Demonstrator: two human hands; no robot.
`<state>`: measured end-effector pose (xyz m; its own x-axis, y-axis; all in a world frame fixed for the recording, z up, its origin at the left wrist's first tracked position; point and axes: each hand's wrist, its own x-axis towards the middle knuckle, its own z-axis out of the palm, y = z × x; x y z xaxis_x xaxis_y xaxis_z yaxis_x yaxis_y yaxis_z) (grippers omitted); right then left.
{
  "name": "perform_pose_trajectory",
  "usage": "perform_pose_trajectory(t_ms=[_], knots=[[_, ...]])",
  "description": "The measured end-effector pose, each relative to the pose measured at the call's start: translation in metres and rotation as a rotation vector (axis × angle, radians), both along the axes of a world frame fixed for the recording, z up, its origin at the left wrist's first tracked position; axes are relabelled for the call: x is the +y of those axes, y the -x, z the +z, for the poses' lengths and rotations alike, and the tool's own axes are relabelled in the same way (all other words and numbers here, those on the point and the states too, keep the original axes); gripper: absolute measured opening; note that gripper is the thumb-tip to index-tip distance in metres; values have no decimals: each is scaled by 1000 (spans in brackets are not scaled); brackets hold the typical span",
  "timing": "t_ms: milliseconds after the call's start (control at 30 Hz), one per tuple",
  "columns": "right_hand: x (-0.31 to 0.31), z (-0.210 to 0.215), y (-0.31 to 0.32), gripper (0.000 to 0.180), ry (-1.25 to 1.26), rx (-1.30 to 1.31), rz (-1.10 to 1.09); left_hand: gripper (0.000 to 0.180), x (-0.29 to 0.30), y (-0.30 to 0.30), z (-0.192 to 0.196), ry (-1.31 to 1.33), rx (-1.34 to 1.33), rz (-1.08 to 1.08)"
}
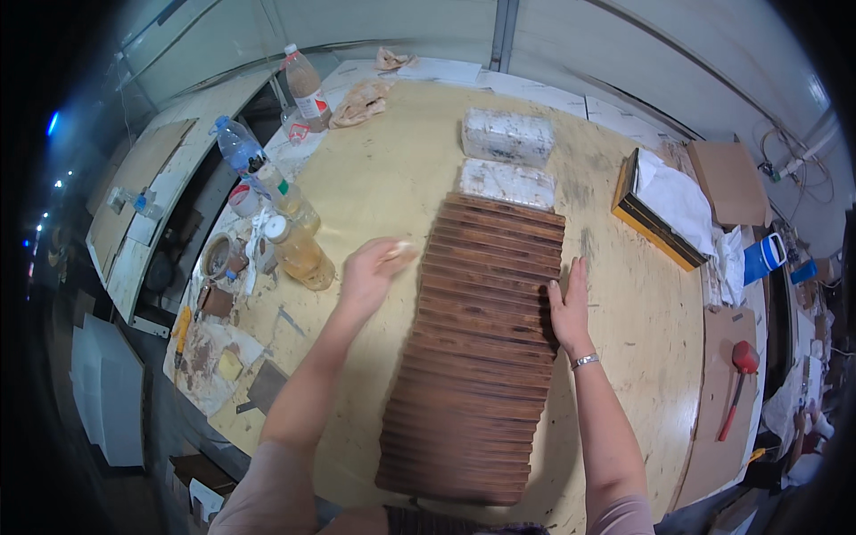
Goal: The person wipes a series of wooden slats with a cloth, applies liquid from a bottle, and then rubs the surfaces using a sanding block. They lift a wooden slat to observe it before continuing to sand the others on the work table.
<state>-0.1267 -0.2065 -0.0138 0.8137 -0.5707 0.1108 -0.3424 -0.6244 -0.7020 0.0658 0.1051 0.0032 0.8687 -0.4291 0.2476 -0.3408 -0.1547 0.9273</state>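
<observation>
A long dark-brown ribbed wooden panel (477, 348) lies on the plywood tabletop (392, 169), running from near me toward the far side. My left hand (374, 267) is closed around a small pale pad or cloth (399, 252), just off the panel's left edge near its far end. My right hand (568, 305) lies flat with fingers together, pressing on the panel's right edge; a metal bracelet sits on that wrist.
Two white wrapped blocks (506, 135) lie beyond the panel. Several bottles of amber liquid (299, 254), a tape roll (218, 256) and small tools crowd the left edge. A yellow-edged box with white cloth (664, 205) stands right; a red mallet (740, 374) lies far right.
</observation>
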Motion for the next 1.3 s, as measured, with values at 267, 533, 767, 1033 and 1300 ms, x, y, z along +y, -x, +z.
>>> perform_pose_trajectory(t_ms=[267,533,767,1033,1300], knots=[[3,-21,9,55,-375,-84,40,56,-177,111,-21,-324,-504,-494],[1,-13,15,62,-419,23,12,39,-9,25,-2,-75,168,-10],[7,-12,17,66,-349,-6,1,35,-14,39,-29,102,478,-116],[36,8,26,68,440,168,107,42,-61,75,4,202,-102,-112],[52,10,22,63,443,278,120,53,-56,88,34,-559,-381,-366]])
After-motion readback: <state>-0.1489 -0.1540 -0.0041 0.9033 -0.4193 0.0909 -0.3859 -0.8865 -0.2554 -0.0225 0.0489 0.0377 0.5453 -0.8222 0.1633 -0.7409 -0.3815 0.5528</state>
